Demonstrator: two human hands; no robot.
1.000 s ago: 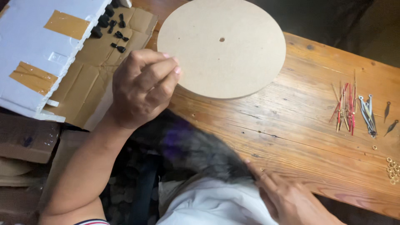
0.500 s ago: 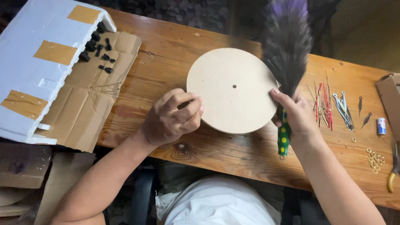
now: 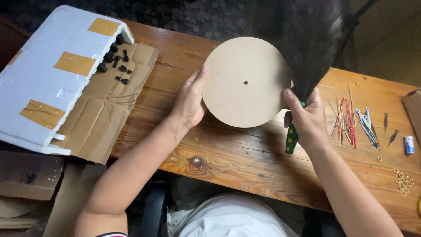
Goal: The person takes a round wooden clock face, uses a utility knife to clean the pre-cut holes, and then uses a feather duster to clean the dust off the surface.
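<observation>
A round beige wooden disc (image 3: 245, 81) with a small centre hole lies on the wooden table (image 3: 228, 153). My left hand (image 3: 189, 103) grips the disc's left edge, fingers along its rim. My right hand (image 3: 309, 119) is closed around the green patterned handle of a dark feather duster (image 3: 311, 48), whose bushy head rises over the disc's right edge. The handle's end sticks out below my fist.
A white foam slab (image 3: 57, 79) with tan tape patches rests on flattened cardboard (image 3: 105, 109) at the left, with several small black parts on it. On the right lie thin red and metal clock hands (image 3: 355, 123), small brass rings (image 3: 403, 179) and a small battery (image 3: 408, 145).
My left hand has opened from a fist and taken the disc's left edge. The duster's head has swung up and to the right of the disc. The view has moved closer.
</observation>
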